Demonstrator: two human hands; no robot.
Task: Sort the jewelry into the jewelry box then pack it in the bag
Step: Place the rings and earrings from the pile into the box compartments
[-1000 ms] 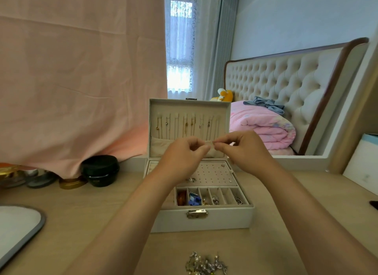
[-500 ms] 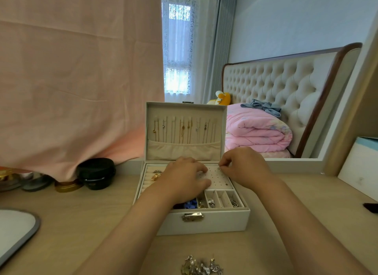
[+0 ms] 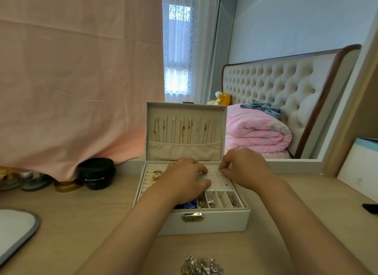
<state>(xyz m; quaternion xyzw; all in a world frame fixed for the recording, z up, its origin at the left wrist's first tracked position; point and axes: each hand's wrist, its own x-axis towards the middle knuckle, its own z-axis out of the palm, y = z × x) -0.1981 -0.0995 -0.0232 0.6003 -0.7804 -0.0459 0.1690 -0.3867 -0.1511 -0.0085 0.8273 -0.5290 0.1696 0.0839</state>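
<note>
Head view: white box point(image 3: 204, 223), lid upright, on the table point(image 3: 81, 223); left hand point(image 3: 184, 178) lies relaxed on its holed panel point(image 3: 218, 180), right hand point(image 3: 245, 168) pinches a stud point(image 3: 219, 168) at the panel's rear edge, loose jewelry point(image 3: 201, 267) by the table's near edge.

Home bedroom. Evidence: tufted headboard point(image 3: 286, 86), folded pink quilt point(image 3: 257, 131), plush toy point(image 3: 222, 98), curtained window point(image 3: 178, 49). Wooden dressing table point(image 3: 81, 213) in front carries cosmetic jars point(image 3: 96, 173) and an open jewelry box point(image 3: 225, 221), necklaces point(image 3: 183, 129) hung inside.

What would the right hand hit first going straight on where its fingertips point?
Probably the cream perforated earring panel of the white jewelry box, just beneath where the right hand pinches a tiny stud; depth unclear.
</note>
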